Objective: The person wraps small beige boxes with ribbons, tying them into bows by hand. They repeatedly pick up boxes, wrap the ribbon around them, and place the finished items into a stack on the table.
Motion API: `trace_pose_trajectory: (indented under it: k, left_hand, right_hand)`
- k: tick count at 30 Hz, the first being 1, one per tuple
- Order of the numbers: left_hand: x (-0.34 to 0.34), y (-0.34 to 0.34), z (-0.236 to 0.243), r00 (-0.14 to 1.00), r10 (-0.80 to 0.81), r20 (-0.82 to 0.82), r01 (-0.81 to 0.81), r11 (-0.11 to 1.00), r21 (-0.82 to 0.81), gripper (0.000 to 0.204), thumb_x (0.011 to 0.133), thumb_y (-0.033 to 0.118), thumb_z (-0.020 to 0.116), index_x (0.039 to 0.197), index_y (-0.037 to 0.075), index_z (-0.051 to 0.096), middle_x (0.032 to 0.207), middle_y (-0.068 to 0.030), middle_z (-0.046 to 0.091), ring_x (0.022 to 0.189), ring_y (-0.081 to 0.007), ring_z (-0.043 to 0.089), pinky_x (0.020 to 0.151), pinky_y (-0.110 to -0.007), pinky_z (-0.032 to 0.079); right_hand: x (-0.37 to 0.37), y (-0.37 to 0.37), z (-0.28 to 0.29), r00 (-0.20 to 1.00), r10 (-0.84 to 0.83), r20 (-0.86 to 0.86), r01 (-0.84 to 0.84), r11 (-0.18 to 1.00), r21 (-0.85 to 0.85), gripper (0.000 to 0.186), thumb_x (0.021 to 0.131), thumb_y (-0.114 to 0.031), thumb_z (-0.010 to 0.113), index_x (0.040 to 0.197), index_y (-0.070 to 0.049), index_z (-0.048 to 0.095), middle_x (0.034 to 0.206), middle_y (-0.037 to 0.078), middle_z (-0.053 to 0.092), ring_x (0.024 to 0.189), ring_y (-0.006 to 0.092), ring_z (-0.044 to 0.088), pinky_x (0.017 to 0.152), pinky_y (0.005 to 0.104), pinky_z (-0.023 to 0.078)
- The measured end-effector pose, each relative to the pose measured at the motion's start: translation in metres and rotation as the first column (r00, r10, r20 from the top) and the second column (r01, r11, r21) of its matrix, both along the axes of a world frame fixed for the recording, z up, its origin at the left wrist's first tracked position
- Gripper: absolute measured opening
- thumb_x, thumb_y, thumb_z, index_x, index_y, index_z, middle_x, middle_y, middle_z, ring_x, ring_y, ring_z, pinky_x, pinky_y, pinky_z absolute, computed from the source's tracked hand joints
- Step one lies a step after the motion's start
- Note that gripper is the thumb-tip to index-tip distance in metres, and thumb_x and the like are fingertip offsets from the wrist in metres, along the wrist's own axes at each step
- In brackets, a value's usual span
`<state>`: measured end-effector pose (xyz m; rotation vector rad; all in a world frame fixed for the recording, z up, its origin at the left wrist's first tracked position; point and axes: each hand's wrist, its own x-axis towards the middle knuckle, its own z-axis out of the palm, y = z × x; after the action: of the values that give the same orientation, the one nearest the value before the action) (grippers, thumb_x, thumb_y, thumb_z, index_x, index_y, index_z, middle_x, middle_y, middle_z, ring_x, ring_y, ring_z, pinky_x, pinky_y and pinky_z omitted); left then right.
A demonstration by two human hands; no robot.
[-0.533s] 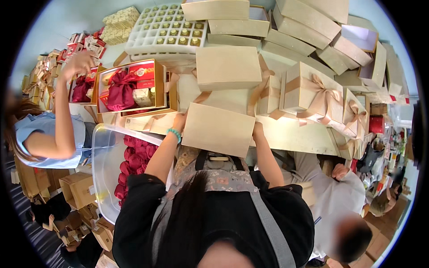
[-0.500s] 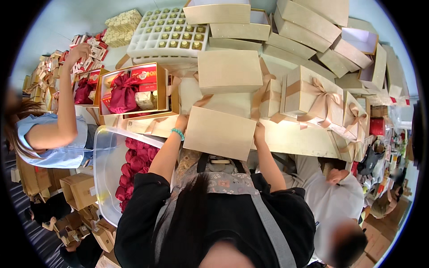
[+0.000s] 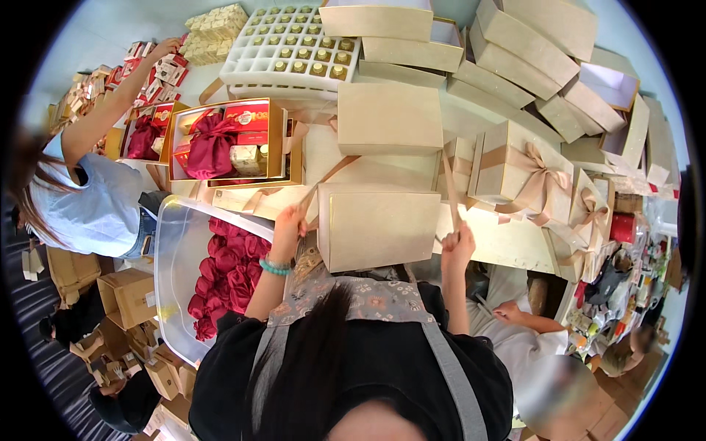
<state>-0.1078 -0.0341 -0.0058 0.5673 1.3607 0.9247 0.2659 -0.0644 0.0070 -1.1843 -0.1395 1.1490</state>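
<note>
A closed cream gift box (image 3: 379, 229) stands at the table's near edge, right in front of me. On its left side my left hand (image 3: 290, 226), with a turquoise bead bracelet at the wrist, is closed on a tan ribbon (image 3: 327, 175) that runs up toward a second cream box (image 3: 390, 117) behind. To the right of the near box, my right hand (image 3: 458, 242) pinches another length of tan ribbon (image 3: 451, 184), which rises beside the second box. Both hands are apart from the near box.
Left stand open gift boxes (image 3: 228, 140) with red pouches, above a clear bin (image 3: 165, 272) of red pouches. A white foam tray (image 3: 243, 73) of small bottles and stacked cream boxes (image 3: 515, 51) fill the back. Ribboned boxes (image 3: 507, 165) stand right. Co-workers sit at both sides.
My hands have left the near box's sides and now hold ribbon lengths up on either side of it. The co-worker at left has reached farther toward the back.
</note>
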Motion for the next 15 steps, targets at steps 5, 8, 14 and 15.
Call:
trace_pose_trajectory:
  k: [5,8,14,15]
  left_hand:
    - [-0.009,-0.038,-0.036,0.914,0.21,0.348,-0.223,0.975,-0.003,0.013,0.089,0.013,0.052,0.08,0.003,0.054,0.061,-0.0021,0.053,0.063,-0.0137,0.056,0.058,-0.025,0.041]
    - [0.003,-0.038,-0.022,0.997,0.026,-0.076,-0.025,1.0,0.016,0.017,0.085,0.008,0.053,0.069,0.003,0.055,0.076,-0.0085,0.063,0.081,-0.0191,0.06,0.078,-0.027,0.044]
    - [-0.022,-0.043,0.025,0.49,0.304,0.817,-0.506,0.862,-0.017,0.02,0.09,0.02,0.049,0.08,0.005,0.056,0.072,-0.0022,0.057,0.077,-0.018,0.059,0.095,-0.04,0.04]
    - [-0.031,-0.046,0.024,0.453,0.221,0.864,-0.451,0.892,0.008,0.019,0.091,0.02,0.049,0.081,0.006,0.056,0.071,-0.0014,0.056,0.075,-0.0158,0.058,0.096,-0.039,0.039]
  right_hand:
    - [-0.015,-0.015,0.023,0.989,0.14,-0.054,-0.142,0.989,-0.03,0.022,0.094,-0.017,0.054,0.075,-0.01,0.046,0.053,-0.007,0.027,0.043,0.0051,0.026,0.042,0.0231,0.021]
    - [-0.01,0.006,0.035,0.804,0.479,0.354,-0.417,0.877,-0.239,0.017,0.088,-0.02,0.061,0.079,-0.009,0.053,0.054,-0.007,0.039,0.043,0.0029,0.032,0.04,0.0209,0.023]
    - [0.013,-0.005,0.039,0.698,0.669,0.255,-0.5,0.711,-0.495,0.016,0.08,-0.016,0.068,0.071,-0.008,0.057,0.053,-0.004,0.046,0.045,0.0057,0.04,0.042,0.0216,0.03]
    - [0.019,-0.002,0.044,0.834,0.525,0.169,-0.498,0.848,-0.182,0.017,0.082,-0.018,0.063,0.07,-0.01,0.056,0.053,-0.004,0.048,0.043,0.0069,0.041,0.043,0.0227,0.032]
